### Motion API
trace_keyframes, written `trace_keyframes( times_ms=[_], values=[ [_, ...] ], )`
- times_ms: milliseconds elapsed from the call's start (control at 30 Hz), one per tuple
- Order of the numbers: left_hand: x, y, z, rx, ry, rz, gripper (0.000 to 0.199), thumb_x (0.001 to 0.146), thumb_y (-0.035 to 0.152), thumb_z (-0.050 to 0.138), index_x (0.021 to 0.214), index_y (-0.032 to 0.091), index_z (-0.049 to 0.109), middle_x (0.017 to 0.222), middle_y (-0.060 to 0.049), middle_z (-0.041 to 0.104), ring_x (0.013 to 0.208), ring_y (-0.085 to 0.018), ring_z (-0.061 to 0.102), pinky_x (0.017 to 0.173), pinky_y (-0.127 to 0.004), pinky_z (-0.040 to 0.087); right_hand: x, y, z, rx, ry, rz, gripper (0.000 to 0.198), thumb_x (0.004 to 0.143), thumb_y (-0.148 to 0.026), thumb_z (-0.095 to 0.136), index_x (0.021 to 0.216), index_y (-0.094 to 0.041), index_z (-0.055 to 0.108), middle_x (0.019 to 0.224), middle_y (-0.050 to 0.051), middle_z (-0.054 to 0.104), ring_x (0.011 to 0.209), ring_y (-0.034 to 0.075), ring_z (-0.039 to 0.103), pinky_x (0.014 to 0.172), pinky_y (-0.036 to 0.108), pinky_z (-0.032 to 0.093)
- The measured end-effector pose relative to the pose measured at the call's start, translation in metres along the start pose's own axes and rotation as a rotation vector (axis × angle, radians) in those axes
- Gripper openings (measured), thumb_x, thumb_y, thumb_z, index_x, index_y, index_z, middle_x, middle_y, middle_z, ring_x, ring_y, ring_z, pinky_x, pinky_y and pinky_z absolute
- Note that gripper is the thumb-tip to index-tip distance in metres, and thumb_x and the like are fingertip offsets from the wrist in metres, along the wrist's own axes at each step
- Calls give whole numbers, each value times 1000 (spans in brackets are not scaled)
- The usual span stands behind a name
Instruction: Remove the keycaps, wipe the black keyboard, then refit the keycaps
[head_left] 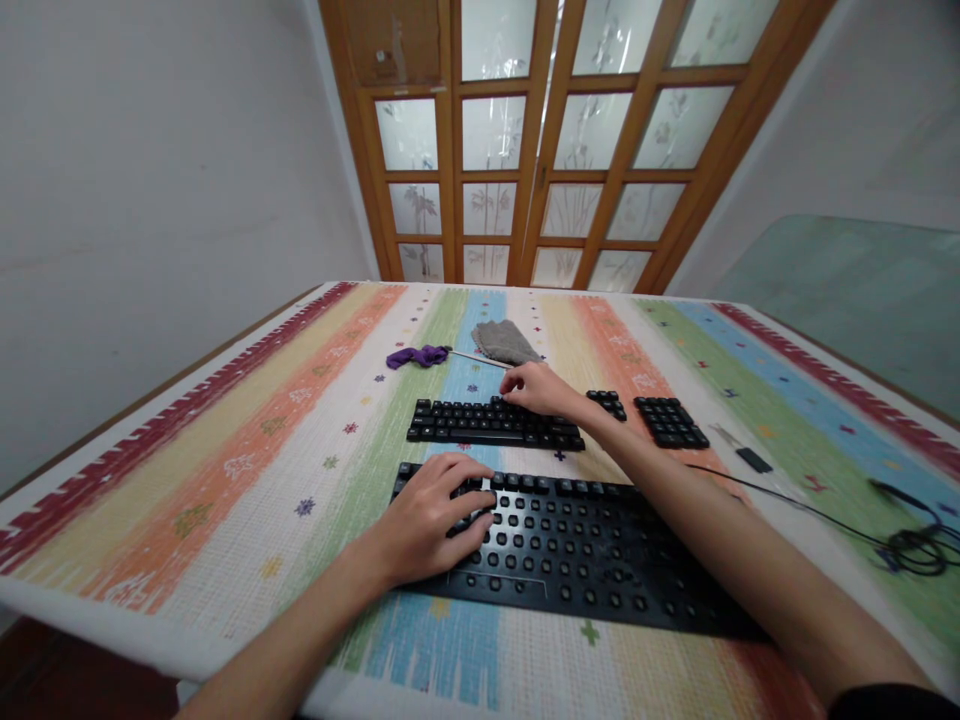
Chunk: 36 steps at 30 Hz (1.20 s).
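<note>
A black keyboard base (pixel 592 545) lies near the table's front edge, most of its switch posts bare, with some keycaps along its top row and upper left. My left hand (pixel 439 515) rests on its left end, fingers spread over the posts. Behind it, black keycaps (pixel 480 425) are laid out in rows as a block. My right hand (pixel 532 388) reaches across to that block's top row, thumb and fingers pinched on what appears to be a keycap, mostly hidden by the fingers. My right forearm covers the base's right part.
Two smaller keycap groups, a narrow one (pixel 606 404) and a number block (pixel 670 422), lie to the right. Nearby are a wire-ended tool with a black handle (pixel 754 460) and a coiled cable (pixel 911 548). Farther back lie a grey cloth (pixel 506 342), a purple cloth (pixel 416 356) and a thin rod (pixel 480 357).
</note>
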<state>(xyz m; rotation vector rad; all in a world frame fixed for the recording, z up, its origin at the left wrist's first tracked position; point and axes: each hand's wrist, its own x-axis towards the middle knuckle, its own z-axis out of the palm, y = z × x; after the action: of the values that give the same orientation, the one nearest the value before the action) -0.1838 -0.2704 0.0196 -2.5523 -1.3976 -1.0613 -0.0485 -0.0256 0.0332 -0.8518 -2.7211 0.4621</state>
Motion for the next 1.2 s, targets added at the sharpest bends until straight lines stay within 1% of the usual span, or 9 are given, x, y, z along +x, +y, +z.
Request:
trace_keyframes(
  times_ms=[100, 267, 367, 667, 900, 1033, 1200],
  values=[
    [0, 0, 0, 1, -4, 0, 13, 91, 17, 59, 100, 15, 69, 111, -9, 67, 107, -23, 56, 94, -42, 50, 0, -1, 0, -4, 1, 6, 14, 75, -11, 65, 81, -17, 77, 82, 5, 76, 75, 18, 66, 72, 26, 47],
    [-1, -1, 0, 0, -10, -8, 14, 92, 18, 58, 100, 17, 69, 111, -9, 67, 106, -23, 57, 94, -42, 50, 3, -7, 0, -10, 12, 12, 14, 79, -15, 65, 84, -17, 77, 86, 5, 76, 79, 18, 67, 75, 26, 47],
    [-1, -1, 0, 3, -11, -10, 14, 92, 18, 58, 100, 17, 69, 111, -9, 67, 106, -23, 57, 93, -42, 50, 6, -10, 2, -16, 7, 13, 12, 78, -15, 66, 84, -17, 77, 86, 5, 76, 80, 19, 67, 76, 26, 47],
    [-2, -3, 0, 5, -11, -12, 14, 92, 18, 57, 100, 16, 69, 110, -9, 67, 106, -23, 57, 94, -41, 49, 16, -11, 8, -16, -47, 19, 13, 79, -14, 67, 86, -17, 78, 87, 5, 77, 80, 18, 68, 75, 24, 47],
    [-1, -2, -1, -1, -18, -15, 15, 92, 18, 57, 100, 17, 69, 109, -9, 67, 106, -23, 57, 93, -41, 50, 19, -11, 9, 14, -78, 50, 9, 77, -15, 70, 83, -18, 76, 84, 4, 76, 79, 18, 69, 72, 24, 48],
    [-2, -2, -1, -4, -12, -16, 15, 92, 19, 57, 100, 17, 69, 109, -9, 67, 106, -23, 57, 94, -42, 49, 21, -12, 11, 42, -65, 59, 9, 76, -16, 73, 84, -17, 74, 82, 4, 75, 76, 18, 68, 69, 24, 48],
    [-3, -5, 0, -17, -19, -36, 16, 93, 18, 57, 102, 18, 69, 110, -9, 66, 107, -23, 57, 96, -42, 49, 23, -15, 10, 79, -3, 51, 19, 75, -13, 73, 93, -16, 69, 85, 4, 74, 76, 16, 66, 69, 24, 46]
  ],
)
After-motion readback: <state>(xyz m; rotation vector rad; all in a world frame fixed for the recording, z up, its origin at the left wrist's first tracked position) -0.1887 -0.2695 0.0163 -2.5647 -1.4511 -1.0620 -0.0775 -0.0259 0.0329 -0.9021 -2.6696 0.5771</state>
